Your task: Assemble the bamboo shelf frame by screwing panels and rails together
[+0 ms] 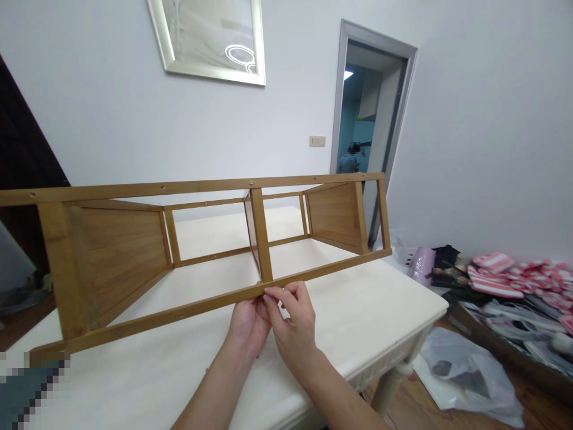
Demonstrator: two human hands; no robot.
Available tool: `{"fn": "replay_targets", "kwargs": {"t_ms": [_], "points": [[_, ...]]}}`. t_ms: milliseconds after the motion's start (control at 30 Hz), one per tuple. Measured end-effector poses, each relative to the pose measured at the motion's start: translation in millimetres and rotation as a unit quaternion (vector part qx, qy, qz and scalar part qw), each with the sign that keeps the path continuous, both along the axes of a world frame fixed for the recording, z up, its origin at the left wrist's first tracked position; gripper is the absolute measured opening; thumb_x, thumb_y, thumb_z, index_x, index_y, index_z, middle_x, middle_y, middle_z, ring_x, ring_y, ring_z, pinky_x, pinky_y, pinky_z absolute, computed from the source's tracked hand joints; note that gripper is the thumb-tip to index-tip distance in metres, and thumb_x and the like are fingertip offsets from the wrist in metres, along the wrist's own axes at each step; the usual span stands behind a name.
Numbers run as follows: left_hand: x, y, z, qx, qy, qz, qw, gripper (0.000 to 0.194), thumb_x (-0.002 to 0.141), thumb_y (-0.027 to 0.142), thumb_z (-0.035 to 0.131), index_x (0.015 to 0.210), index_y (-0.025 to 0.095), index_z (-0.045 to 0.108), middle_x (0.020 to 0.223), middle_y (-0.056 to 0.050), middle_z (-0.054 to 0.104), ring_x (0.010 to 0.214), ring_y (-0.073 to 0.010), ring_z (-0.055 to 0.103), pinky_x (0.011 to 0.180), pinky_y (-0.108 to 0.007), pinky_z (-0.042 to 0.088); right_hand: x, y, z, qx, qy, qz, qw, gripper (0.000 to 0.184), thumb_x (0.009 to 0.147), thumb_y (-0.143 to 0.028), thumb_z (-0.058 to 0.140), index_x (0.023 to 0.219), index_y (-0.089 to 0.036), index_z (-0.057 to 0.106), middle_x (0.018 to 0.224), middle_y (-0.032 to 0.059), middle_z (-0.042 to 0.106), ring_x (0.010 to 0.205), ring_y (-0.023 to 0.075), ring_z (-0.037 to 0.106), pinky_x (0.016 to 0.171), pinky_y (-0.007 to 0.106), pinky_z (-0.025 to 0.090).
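Observation:
A bamboo shelf frame lies on its side on a cream table, its shelves standing upright. Both hands meet at the near bottom rail, just under the middle shelf board. My left hand is cupped beneath the rail, fingers curled against it. My right hand pinches thumb and fingers at the rail's joint; whatever is between the fingertips is too small to make out.
Pink-striped clothes and bags are piled at the right. A plastic bag lies on the wooden floor by the table leg. A framed picture hangs on the wall. A person stands beyond the open doorway.

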State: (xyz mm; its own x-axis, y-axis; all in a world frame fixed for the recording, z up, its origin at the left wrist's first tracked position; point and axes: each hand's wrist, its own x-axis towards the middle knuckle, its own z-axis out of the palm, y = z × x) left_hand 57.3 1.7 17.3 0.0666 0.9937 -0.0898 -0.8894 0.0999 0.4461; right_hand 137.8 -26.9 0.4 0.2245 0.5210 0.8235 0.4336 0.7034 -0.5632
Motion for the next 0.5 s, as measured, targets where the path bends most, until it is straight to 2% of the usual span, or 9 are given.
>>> {"fn": "replay_targets", "kwargs": {"t_ms": [300, 500], "points": [[1.0, -1.5, 0.6, 0.0, 0.002, 0.002, 1.0, 0.019, 0.082, 0.006, 0.054, 0.087, 0.012, 0.071, 0.07, -0.004, 0.069, 0.057, -0.0125, 0.063, 0.065, -0.026, 0.058, -0.8, 1.3, 1.7, -0.016, 0.001, -0.006, 1.0, 0.009, 0.089, -0.019, 0.063, 0.093, -0.023, 0.069, 0.084, 0.0017, 0.052, 0.072, 0.0136, 0.054, 0.065, 0.028, 0.05], [0.3, 0.2, -3.9, -0.005, 0.007, 0.0, 1.0, 0.019, 0.083, 0.007, 0.056, 0.089, 0.013, 0.073, 0.071, -0.004, 0.07, 0.059, -0.0131, 0.064, 0.065, -0.025, 0.057, 0.4, -0.1, 0.9, 0.0, -0.013, 0.004, 1.0, 0.022, 0.089, -0.017, 0.061, 0.108, -0.025, 0.067, 0.087, 0.0023, 0.051, 0.075, 0.0146, 0.053, 0.067, 0.029, 0.051]]}}
